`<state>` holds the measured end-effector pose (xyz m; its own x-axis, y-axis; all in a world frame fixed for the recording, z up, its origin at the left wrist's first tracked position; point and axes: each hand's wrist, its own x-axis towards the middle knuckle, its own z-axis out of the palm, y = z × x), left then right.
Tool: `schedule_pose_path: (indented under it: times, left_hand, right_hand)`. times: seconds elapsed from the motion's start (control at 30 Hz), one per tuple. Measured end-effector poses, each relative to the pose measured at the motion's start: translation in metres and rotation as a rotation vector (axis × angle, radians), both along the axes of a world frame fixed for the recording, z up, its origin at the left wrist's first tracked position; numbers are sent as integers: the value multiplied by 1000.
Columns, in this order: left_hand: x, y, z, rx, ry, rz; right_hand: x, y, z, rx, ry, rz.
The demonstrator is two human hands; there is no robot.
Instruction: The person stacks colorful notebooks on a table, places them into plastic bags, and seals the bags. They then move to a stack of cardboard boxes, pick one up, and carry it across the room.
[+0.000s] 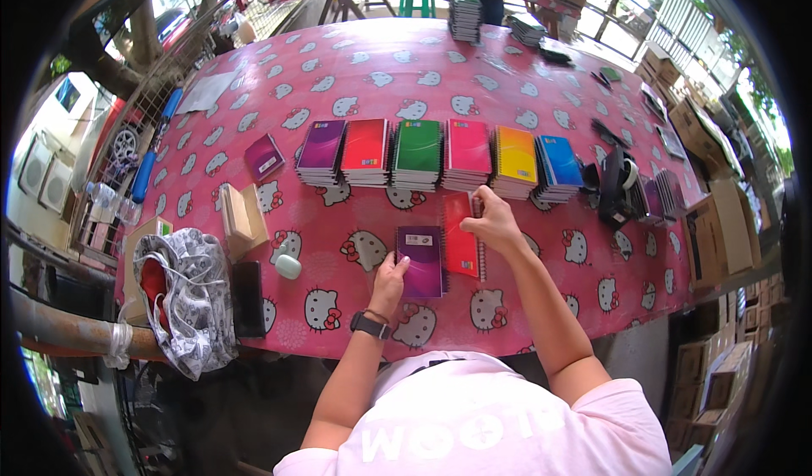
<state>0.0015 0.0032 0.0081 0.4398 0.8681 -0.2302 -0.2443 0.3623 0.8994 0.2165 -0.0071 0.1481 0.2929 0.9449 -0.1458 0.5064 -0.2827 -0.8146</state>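
A purple notebook (420,263) is held near the middle of the surface's near edge (507,341). It is gripped at its left side by the left hand (389,283), which is almost closed, with the thumb on top (how the other fingers are bent cannot be told). A red notebook (459,243) is kept just beside it, to the right. Its top right part is pinched by the right hand (496,222), with the thumb bent and the gap nearly closed. A dark watch (370,325) is worn on the left wrist.

Farther from the near edge, six piles of notebooks are set in a row: purple (321,144), red (365,144), green (417,144), pink (467,144), yellow (514,153) and blue (559,161). Toward the left edge, a small purple book (265,157) is laid flat. A wooden stand (244,222), a pale green case (288,266) and a flat black thing (248,298) are placed nearer the near left corner, with a patterned bag (196,303) beside them. Toward the right edge, a black tape holder (616,188) is seen. More books (465,18) are stacked by the far edge.
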Motion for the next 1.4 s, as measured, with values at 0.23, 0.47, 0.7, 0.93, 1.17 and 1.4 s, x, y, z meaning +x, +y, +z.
schedule_pose_path:
  times: [0.23, 0.47, 0.7, 0.93, 1.17, 1.4]
  left_hand:
    - [4, -2, 16, -35, -53, 73]
    - [1, -3, 17, 58, 58, -29]
    - [4, -2, 29, 52, 138, -15]
    - [3, -2, 10, 35, 45, 8]
    - [5, -3, 18, -19, 26, -17]
    - [2, -1, 17, -79, -69, 28]
  right_hand:
    - [-61, 5, -9, -292, 380, -42]
    - [-7, 3, -67, 357, -133, -45]
    - [65, 126, -32, 385, -552, -140]
    - [-19, 133, -11, 72, -1010, 433]
    - [21, 117, 0, 787, -491, 103]
    - [25, 43, 18, 128, -33, 598]
